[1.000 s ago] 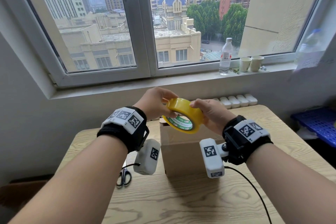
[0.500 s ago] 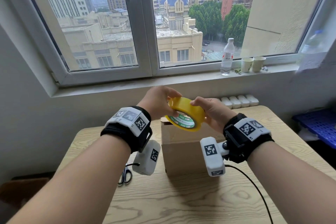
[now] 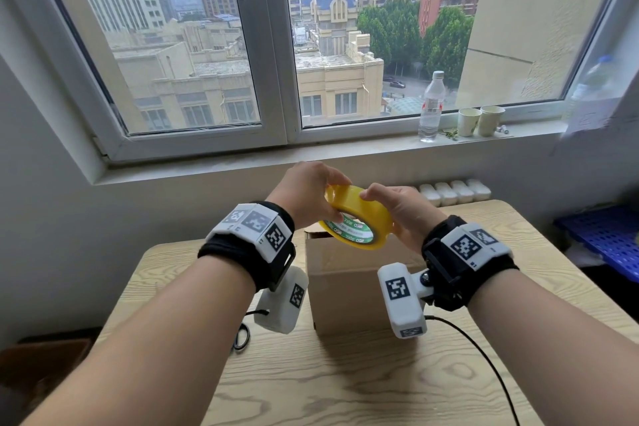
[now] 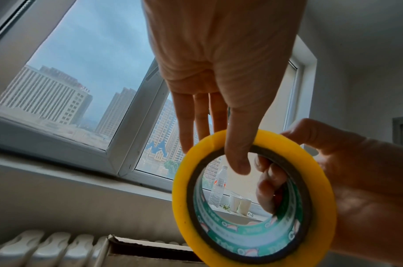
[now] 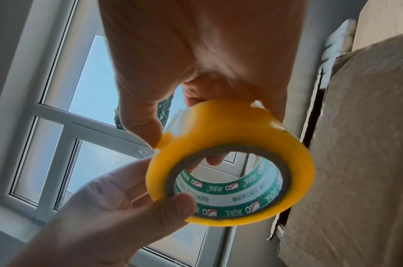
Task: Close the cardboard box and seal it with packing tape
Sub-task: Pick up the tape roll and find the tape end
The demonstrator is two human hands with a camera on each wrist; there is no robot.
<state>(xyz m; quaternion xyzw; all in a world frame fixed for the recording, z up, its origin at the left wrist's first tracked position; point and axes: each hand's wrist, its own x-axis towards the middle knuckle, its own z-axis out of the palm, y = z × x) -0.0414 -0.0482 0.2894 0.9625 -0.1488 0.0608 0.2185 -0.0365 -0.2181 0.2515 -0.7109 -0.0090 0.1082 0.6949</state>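
A yellow tape roll with a green-printed core hangs in the air just above the brown cardboard box on the wooden table. My left hand grips the roll's left side, thumb over its rim. My right hand holds the right side with fingers inside the core. The right thumb presses at a lifted edge of tape on the roll. The box's top flaps lie down, with a dark slit along one edge.
Scissors lie on the table left of the box, partly behind my left wrist camera. A cable trails right of the box. A bottle and two paper cups stand on the windowsill. A blue crate sits at far right.
Both hands keep hold of the roll above the box. The roll has tilted slightly, and my right fingers have slid along its outer face toward the left hand.
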